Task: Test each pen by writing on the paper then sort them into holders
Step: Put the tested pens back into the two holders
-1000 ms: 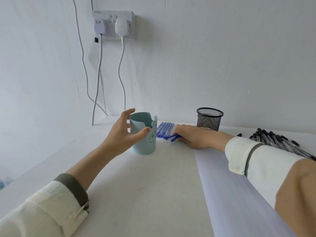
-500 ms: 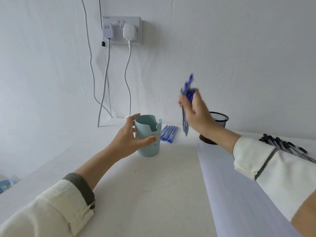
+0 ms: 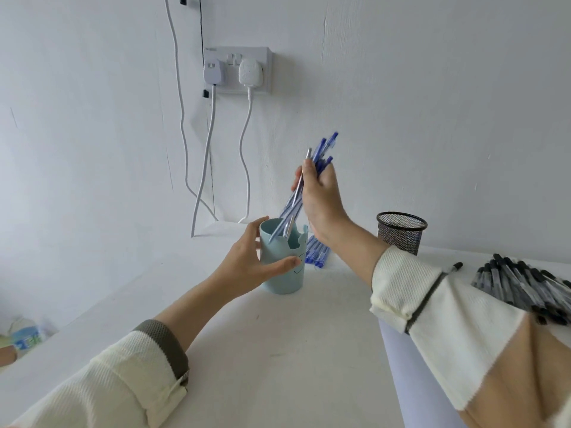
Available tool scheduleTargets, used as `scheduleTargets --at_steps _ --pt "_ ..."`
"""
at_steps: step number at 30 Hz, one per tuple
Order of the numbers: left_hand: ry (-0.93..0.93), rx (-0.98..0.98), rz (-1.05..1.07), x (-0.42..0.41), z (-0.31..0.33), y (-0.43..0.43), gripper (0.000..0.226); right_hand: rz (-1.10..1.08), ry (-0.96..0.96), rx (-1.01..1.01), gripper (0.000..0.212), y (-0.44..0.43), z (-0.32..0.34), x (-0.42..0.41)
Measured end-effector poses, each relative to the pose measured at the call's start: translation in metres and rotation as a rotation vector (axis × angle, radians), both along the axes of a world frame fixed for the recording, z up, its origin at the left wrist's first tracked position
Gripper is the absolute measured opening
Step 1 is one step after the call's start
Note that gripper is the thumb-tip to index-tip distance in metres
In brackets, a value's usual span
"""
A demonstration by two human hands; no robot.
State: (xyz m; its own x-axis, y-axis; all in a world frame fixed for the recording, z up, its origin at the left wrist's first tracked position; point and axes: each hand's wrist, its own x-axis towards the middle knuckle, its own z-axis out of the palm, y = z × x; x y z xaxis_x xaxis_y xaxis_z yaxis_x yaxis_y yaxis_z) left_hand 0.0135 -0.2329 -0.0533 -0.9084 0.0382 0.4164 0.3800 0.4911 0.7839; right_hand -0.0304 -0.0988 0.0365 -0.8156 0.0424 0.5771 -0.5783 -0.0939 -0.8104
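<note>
My left hand (image 3: 248, 263) grips the side of a light blue holder (image 3: 285, 273) standing on the white table. My right hand (image 3: 319, 196) holds a bunch of blue pens (image 3: 312, 177) slanted over it, their lower ends inside the holder's mouth. More blue pens (image 3: 316, 253) lie flat on the table just behind the holder. A black mesh holder (image 3: 401, 231) stands to the right near the wall. A pile of black pens (image 3: 522, 281) lies at the right edge. The sheet of paper (image 3: 398, 366) lies under my right forearm.
A wall socket (image 3: 238, 69) with two plugs and hanging white cables (image 3: 204, 168) is above the table's back. The table's left edge (image 3: 77, 316) drops off, with a small packet (image 3: 24, 335) below it.
My right hand picked a bunch of blue pens off the table, lifted them, then swung them left and down into the blue holder. My left hand stayed on the holder.
</note>
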Motion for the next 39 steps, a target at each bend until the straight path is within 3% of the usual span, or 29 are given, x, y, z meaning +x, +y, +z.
scheduleTargets --at_steps 3,8,10,13,20,23,26,30,36,39 --pt "-0.009 -0.010 -0.006 -0.002 0.000 0.000 0.079 0.001 -0.114 -0.085 0.022 0.003 -0.007 -0.008" --pt "-0.018 -0.015 -0.021 -0.003 -0.001 0.000 0.097 0.121 -0.598 -0.536 0.031 0.008 -0.002 -0.024" --pt "-0.026 -0.015 -0.029 -0.003 -0.001 0.000 0.108 0.130 -0.657 -0.585 0.033 0.012 -0.002 -0.027" --pt "-0.014 -0.029 -0.038 -0.001 0.000 0.000 0.109 0.094 -0.599 -0.583 0.028 0.012 -0.003 -0.028" --pt "0.009 -0.046 -0.042 0.000 0.000 0.000 0.115 0.014 -0.404 -0.398 0.013 -0.001 -0.009 -0.031" --pt "0.012 -0.041 -0.039 -0.001 -0.001 0.000 0.117 -0.019 -0.268 -0.070 0.016 -0.004 -0.016 -0.020" --pt "0.017 -0.042 -0.033 -0.002 -0.002 0.001 0.115 0.082 -0.189 0.285 0.018 0.006 -0.024 -0.005" --pt "0.013 -0.047 -0.041 -0.002 -0.001 0.001 0.112 0.198 -0.181 0.509 0.018 0.023 -0.024 0.007" --pt "0.007 -0.031 -0.046 -0.002 -0.001 0.000 0.114 0.208 -0.125 0.562 0.014 0.033 0.003 0.009" --pt "0.003 -0.022 -0.048 -0.001 -0.001 0.000 0.116 0.246 -0.056 0.334 0.009 0.034 0.022 0.008"
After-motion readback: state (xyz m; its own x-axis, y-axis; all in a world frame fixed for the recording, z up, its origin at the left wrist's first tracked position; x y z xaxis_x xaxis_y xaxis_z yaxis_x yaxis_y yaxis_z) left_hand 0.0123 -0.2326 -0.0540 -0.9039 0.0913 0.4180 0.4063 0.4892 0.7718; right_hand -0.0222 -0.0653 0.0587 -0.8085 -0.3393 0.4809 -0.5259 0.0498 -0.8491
